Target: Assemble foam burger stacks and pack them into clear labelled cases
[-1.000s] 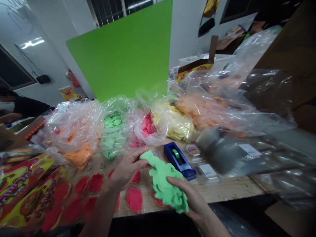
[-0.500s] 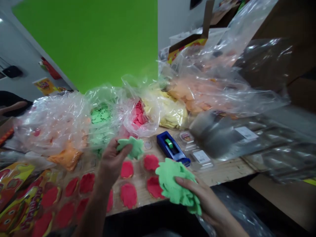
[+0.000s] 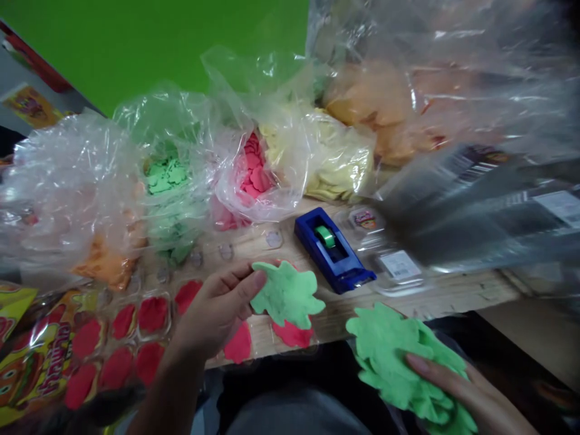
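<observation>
My left hand (image 3: 222,308) pinches a single light-green, wavy-edged flat piece shaped like a lettuce leaf (image 3: 290,296) between thumb and fingers, above the table. In my right hand (image 3: 448,374) is a stack of the same green leaf pieces (image 3: 399,356), thumb on top, held past the table's front edge. Below the left hand's leaf, a red round piece (image 3: 292,334) shows in part, and another red piece (image 3: 238,343) lies beside it. More red pieces sit in small clear trays (image 3: 154,314) at the left.
A blue tape dispenser (image 3: 333,251) stands mid-table beside small clear boxes (image 3: 399,266). Behind are plastic bags of green pieces (image 3: 167,175), pink pieces (image 3: 256,166), yellow pieces (image 3: 338,157) and orange pieces (image 3: 385,109). Printed yellow packaging (image 3: 40,356) lies at left, grey plastic packs (image 3: 480,211) at right.
The view has tilted down. My left hand has carried its leaf piece to the right, above red pieces nearer the table's front edge. My right hand, still holding the stack, appears lower and farther right.
</observation>
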A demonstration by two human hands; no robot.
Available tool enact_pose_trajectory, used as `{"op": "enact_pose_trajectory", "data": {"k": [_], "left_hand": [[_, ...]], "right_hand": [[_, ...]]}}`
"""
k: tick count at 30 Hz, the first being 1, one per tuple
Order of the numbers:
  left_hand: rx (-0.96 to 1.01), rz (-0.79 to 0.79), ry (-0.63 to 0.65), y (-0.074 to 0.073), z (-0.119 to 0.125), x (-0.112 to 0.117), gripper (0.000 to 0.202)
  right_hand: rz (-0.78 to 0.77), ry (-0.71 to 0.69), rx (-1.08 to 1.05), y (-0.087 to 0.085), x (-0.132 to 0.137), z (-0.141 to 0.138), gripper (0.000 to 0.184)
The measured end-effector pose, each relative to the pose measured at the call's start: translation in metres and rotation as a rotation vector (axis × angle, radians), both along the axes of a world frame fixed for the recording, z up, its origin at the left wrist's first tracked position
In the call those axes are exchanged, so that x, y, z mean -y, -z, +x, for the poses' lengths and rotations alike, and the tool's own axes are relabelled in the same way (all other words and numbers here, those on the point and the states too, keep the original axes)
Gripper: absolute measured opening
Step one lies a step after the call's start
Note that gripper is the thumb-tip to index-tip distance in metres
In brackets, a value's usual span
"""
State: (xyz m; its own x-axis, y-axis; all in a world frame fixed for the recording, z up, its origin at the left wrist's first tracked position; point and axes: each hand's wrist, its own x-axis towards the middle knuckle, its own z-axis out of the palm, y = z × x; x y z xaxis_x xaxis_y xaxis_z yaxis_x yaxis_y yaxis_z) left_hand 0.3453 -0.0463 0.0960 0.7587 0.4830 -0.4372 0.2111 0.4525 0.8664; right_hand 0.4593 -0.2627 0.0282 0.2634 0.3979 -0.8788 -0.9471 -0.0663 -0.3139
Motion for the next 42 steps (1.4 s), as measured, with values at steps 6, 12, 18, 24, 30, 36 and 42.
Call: {"op": "enact_pose_trajectory", "data": {"k": [6,12,18,24,30,36,42], "left_hand": [[-0.115,0.809,-0.119,0.043,-0.001,-0.009,0.024],[0.006,1.468,0.409,0.119,-0.006,0.001,0.032],[-0.038,1.34,0.331,0.1,-0.005,0.016,0.036],[-0.235,0.657,0.301,0.043,-0.002,0.044,0.026],[-0.227,0.676,-0.171,0.053,-0.018,0.037,0.007],[-0.033,1.602,0.196,0.09,-0.037,0.046,0.009],[-0.05,1.736,0.467,0.104,-0.049,0.06,0.012]], "right_hand": [[-0.021,-0.019,0.031,0.005,-0.001,-0.001,0.101],[0.036,-0.052,0.042,0.014,0.003,-0.003,0.083],[0.169,-0.049,0.028,0.016,-0.006,-0.009,0.073],[0.457,-0.132,0.036,0.004,-0.023,-0.018,0.06],[0.413,-0.083,-0.019,0.019,-0.019,-0.017,0.051],[0.221,-0.01,0.079,0.044,0.009,-0.003,0.071],[0.222,-0.065,0.14,0.036,0.005,-0.007,0.07]]}}
